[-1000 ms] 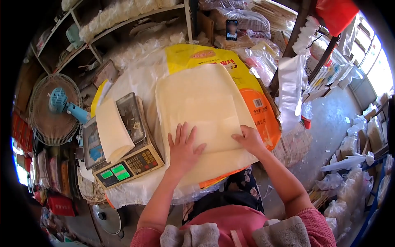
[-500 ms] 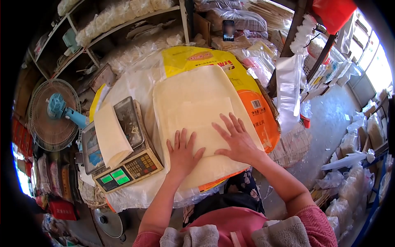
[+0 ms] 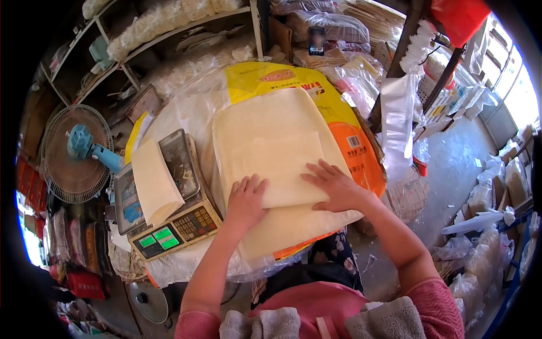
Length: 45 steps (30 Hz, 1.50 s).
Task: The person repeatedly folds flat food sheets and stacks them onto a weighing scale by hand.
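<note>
A pile of thin, pale cream sheets (image 3: 265, 121) lies in front of me, with a smaller folded piece (image 3: 282, 164) of the same material on top. My left hand (image 3: 247, 199) rests on the left part of the folded piece's near edge, fingers fairly close together and its thumb mostly hidden. On the right side, my right hand (image 3: 336, 189) lies palm down with fingers spread, its thumb along that edge. To the left stands a digital scale (image 3: 175, 231) with lit green displays. Another folded cream sheet (image 3: 152, 181) sits on the scale's tray.
Beneath the sheets is a yellow and orange printed sack (image 3: 353, 147) over plastic. A fan (image 3: 79, 147) stands at left, below shelves (image 3: 186, 34) of bagged goods. A phone (image 3: 317, 42) stands at the back. Bagged goods (image 3: 474, 282) line the right.
Both hands have shifted at the near edge of the folded piece. The left hand's fingers have drawn closer together, and the near edge now shows as a clear line above the sheet below.
</note>
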Tool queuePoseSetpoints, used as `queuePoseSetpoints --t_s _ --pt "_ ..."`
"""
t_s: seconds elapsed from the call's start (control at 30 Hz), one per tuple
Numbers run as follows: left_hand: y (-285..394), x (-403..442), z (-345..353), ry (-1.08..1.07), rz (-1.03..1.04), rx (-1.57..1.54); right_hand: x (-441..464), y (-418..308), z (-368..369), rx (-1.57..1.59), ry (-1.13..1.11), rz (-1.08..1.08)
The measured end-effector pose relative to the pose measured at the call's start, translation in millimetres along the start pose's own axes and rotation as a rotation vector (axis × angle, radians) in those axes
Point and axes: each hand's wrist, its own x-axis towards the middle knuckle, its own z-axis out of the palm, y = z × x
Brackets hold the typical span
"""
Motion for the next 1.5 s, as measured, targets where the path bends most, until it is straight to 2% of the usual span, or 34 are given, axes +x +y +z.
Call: queuePoseSetpoints --t_s 0.07,0.17,0.2,0.23,0.27,0.33,0.4,0.53,0.67,0.7,0.8,0.83,0.93,1.07,1.17,1.27,1.5 --pt "-10 -4 -5 0.040 0.060 -0.007 -10 6 -10 0.104 -0.001 -0.071" --pt "-14 -16 -34 -0.225 -0.050 -0.238 -41 3 -9 0.246 0.000 0.026" --pt "-13 -20 -47 -0.255 -0.141 -0.333 -50 2 -4 0.299 -0.017 0.058" --pt "-12 -24 -61 -0.289 -0.235 -0.428 -56 0 3 0.334 0.156 0.047" --pt "-14 -29 -67 -0.329 -0.333 -0.521 -59 -3 4 0.409 0.159 0.157" --pt "-27 -38 -48 -0.114 -0.317 -0.867 -58 -6 0 0.549 0.168 0.379" --pt "-35 -37 -25 0.123 -0.313 -1.225 -49 -3 6 0.490 0.269 0.488" --pt "-27 -11 -2 0.319 -0.510 -1.445 -25 6 11 0.435 0.357 0.643" --pt "-25 12 24 0.362 -0.627 -1.012 -5 12 15 0.334 0.376 0.736" --pt "-25 15 24 0.283 -0.703 -0.867 -2 10 14 0.320 0.369 0.765" --pt "-14 21 11 0.271 -0.595 -0.461 3 9 12 0.316 0.334 0.816" --pt "-16 22 10 0.228 -0.471 -0.473 4 8 12 0.309 0.331 0.826" --pt "-4 35 7 0.171 -0.261 -0.172 6 11 12 0.287 0.299 0.826" --pt "-9 43 21 0.084 -0.272 -0.191 11 5 -4 0.342 0.230 0.857" --pt "-9 42 27 0.106 -0.264 -0.154 16 0 0 -0.008 0.502 0.407" --pt "-8 41 32 0.136 -0.258 -0.137 26 -11 2 -0.165 0.390 0.248" --pt "-6 40 34 0.166 -0.257 -0.108 27 7 42 -0.163 0.334 0.265"
